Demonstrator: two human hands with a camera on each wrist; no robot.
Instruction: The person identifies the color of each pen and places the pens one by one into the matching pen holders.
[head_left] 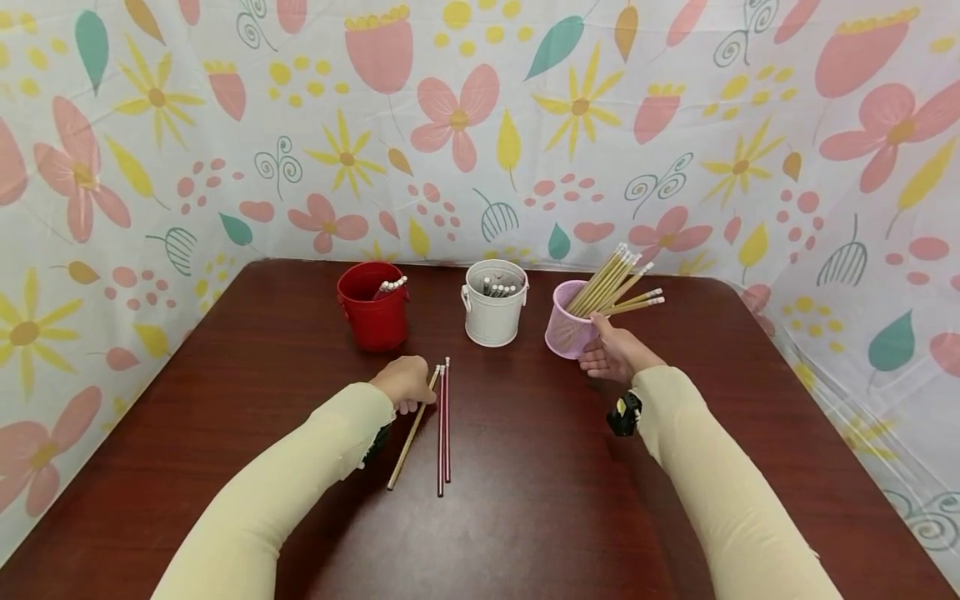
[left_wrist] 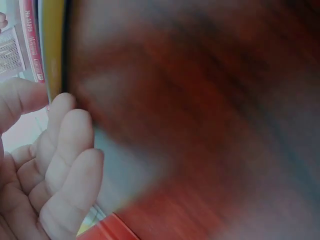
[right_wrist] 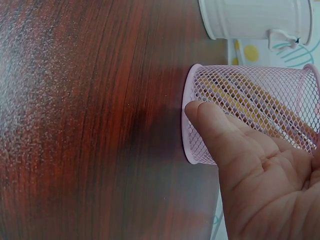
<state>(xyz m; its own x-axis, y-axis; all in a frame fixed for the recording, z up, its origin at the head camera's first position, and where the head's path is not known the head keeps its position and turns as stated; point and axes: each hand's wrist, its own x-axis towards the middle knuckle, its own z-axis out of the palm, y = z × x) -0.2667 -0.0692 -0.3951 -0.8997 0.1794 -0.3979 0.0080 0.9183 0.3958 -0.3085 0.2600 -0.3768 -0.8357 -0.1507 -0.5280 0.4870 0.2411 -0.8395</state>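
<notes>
My left hand pinches a yellow pencil near its eraser end, low over the table. In the left wrist view, thumb and fingertips meet at the yellow pencil. Two dark red pencils lie side by side just right of it; a red one with printed lettering shows behind. My right hand holds a pink mesh pencil cup, thumb at its rim and fingers along its side. Several yellow pencils lean rightward in the cup, erasers up.
A red bucket and a white bucket, each with several white-tipped pencils inside, stand at the back of the dark brown table. Behind the table hangs a floral cloth. A wrist camera sits at the right cuff.
</notes>
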